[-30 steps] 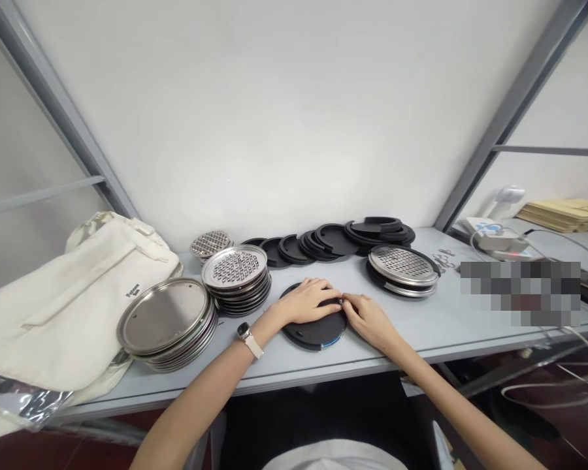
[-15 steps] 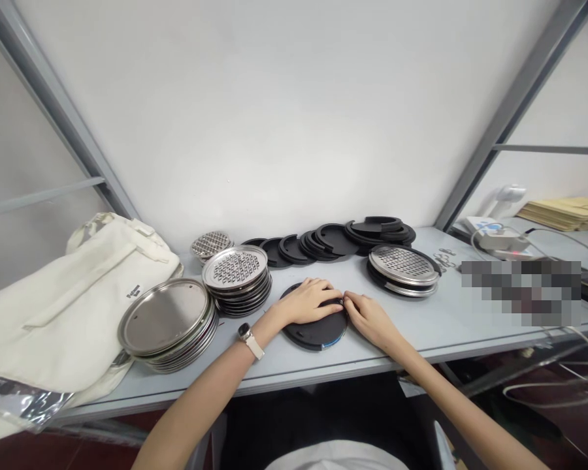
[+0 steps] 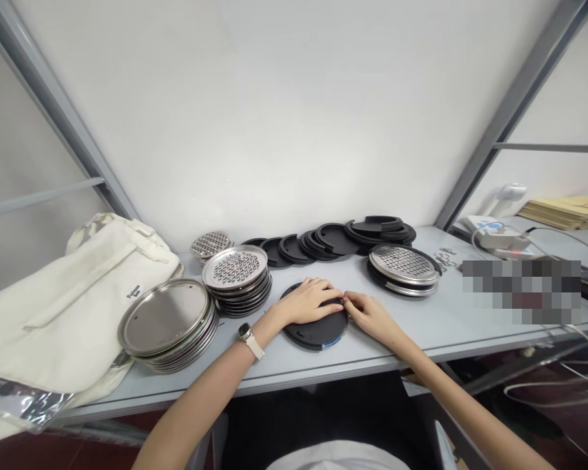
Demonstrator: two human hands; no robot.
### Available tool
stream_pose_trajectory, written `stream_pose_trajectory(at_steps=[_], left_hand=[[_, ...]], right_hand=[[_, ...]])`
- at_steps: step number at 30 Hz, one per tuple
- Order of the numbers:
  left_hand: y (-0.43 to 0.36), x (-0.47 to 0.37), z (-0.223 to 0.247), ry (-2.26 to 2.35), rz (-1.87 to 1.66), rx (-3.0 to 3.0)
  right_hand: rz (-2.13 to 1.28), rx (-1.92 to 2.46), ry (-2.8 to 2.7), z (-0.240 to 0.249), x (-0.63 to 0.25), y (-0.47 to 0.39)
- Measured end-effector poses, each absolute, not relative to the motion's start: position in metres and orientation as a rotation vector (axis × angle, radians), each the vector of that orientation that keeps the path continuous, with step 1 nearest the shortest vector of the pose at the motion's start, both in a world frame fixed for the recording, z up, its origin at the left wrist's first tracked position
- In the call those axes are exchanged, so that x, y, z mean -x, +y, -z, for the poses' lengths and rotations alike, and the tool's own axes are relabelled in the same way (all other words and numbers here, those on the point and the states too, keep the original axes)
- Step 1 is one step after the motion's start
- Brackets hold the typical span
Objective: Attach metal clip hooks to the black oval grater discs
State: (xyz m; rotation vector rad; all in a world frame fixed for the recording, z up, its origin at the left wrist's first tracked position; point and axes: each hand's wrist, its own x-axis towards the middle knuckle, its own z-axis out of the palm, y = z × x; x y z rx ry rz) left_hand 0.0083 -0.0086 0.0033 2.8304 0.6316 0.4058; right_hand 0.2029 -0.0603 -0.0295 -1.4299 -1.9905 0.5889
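A black round disc [image 3: 313,334] lies flat on the grey table near its front edge, with a small raised knob and a bluish glint along its lower right rim. Across its top rests my left hand [image 3: 313,301], the thumb and fingers closing in at the right rim. My right hand [image 3: 370,316] comes from the right and pinches the same rim, its fingertips meeting those of the left. What lies between the fingertips is hidden. Just left of the disc stands a stack of round metal grater plates [image 3: 240,266].
Plain metal discs [image 3: 169,316] are stacked at left beside a white cloth bag [image 3: 78,294]. Black rimmed discs [image 3: 338,238] overlap along the wall. More perforated metal plates [image 3: 404,264] sit at right, with small metal parts [image 3: 443,258] beyond. Cables and a white device [image 3: 494,232] are farther right.
Both hands stay at the disc's right rim. The right hand's fingers have shifted slightly; the disc has not visibly moved.
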Motion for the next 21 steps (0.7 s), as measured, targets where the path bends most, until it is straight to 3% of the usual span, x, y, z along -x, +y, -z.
stream_pose_trajectory(at_steps=[21], left_hand=[[-0.0093,-0.0101,-0.0023,0.648,-0.389,-2.846]], right_hand=[[-0.695,1.397,-1.889,0.0346,-0.2038,-0.0548]])
